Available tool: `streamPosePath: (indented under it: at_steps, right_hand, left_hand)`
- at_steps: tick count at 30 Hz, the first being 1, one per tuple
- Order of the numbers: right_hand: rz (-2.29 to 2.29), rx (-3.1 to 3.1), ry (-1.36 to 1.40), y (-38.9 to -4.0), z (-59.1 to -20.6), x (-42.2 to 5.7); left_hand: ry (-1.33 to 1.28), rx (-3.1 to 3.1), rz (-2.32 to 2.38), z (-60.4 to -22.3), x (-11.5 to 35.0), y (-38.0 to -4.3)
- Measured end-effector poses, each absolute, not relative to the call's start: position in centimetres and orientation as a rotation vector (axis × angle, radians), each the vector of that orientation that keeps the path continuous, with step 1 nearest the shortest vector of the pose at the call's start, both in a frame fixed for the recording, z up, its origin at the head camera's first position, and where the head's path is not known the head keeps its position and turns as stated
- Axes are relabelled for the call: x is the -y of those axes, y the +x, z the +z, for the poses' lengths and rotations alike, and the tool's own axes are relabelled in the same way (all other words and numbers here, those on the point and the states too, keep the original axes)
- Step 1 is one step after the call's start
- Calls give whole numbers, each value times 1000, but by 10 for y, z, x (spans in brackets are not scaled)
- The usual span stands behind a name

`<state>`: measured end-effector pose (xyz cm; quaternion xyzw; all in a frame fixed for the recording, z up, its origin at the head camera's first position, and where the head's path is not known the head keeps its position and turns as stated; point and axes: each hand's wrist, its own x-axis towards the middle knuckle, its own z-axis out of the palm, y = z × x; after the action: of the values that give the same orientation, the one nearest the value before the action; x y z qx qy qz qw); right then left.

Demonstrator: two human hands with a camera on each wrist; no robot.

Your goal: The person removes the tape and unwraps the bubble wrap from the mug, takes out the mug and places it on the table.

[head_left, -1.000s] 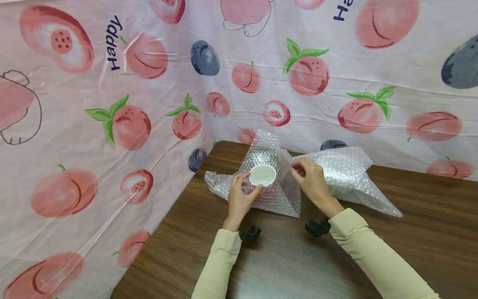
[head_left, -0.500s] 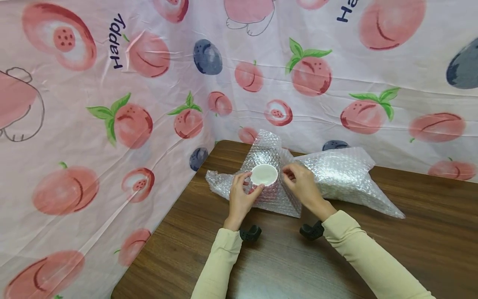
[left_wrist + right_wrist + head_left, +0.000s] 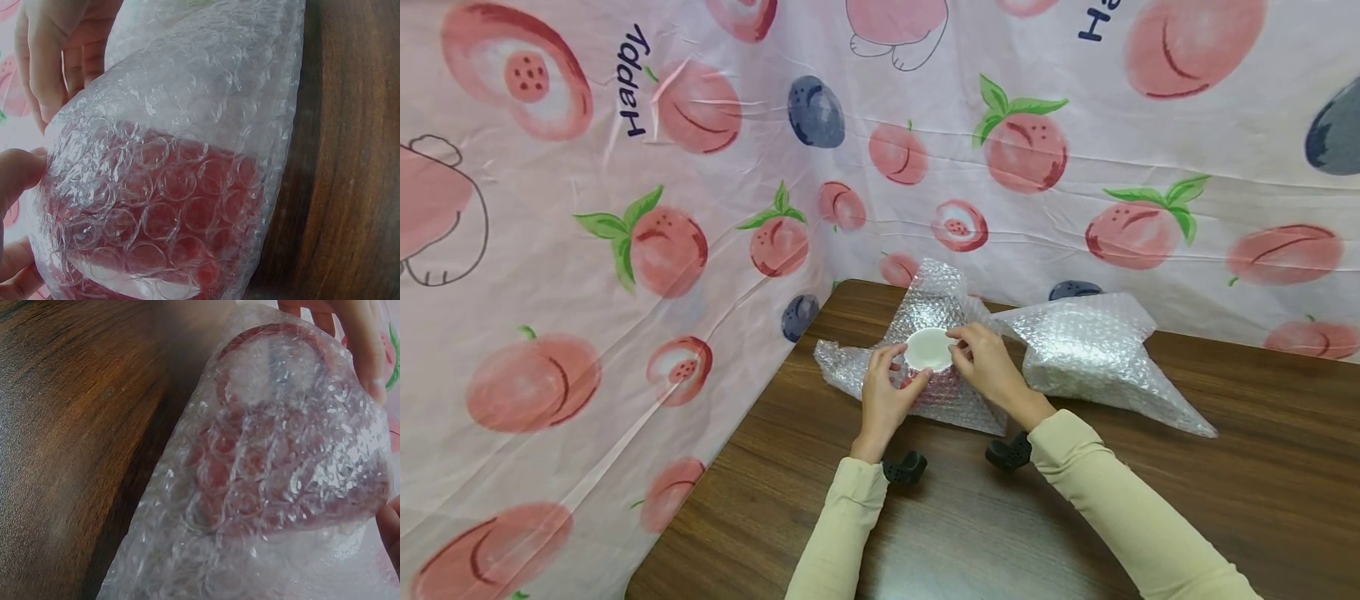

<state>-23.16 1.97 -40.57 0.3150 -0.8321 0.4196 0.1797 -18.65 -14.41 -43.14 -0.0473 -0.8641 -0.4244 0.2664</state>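
A red mug [image 3: 250,469] with a white inside [image 3: 928,350] stands with bubble wrap around its side. Through the film its handle [image 3: 275,328] shows in the right wrist view. My left hand [image 3: 883,400] grips the mug near its rim, thumb on the near side and fingers on the left. At the right of the rim, my right hand [image 3: 992,367] has its thumb and fingers curled against it. The bubble wrap [image 3: 206,81] spreads out to the left, behind and in front of the mug.
A puffy bubble-wrap bundle [image 3: 1090,350] lies to the right; its contents cannot be told. Brown wooden table [image 3: 970,517] surrounds everything. A fruit-print cloth [image 3: 880,108] hangs behind and along the left side.
My right hand has moved left, from the wrap beside the mug to the right side of its rim. My left hand keeps its grip on the mug.
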Motion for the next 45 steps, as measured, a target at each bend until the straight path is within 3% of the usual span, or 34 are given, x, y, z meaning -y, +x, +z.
streamPosePath:
  at_steps: [16, 45]
  right_hand:
    - [1075, 2623, 797, -238, -405, -13]
    - [1563, 2780, 569, -251, -400, -19]
  left_hand:
    - [-107, 2328, -1164, -431, 143, -187]
    - [-166, 2447, -1084, -419, 149, -189]
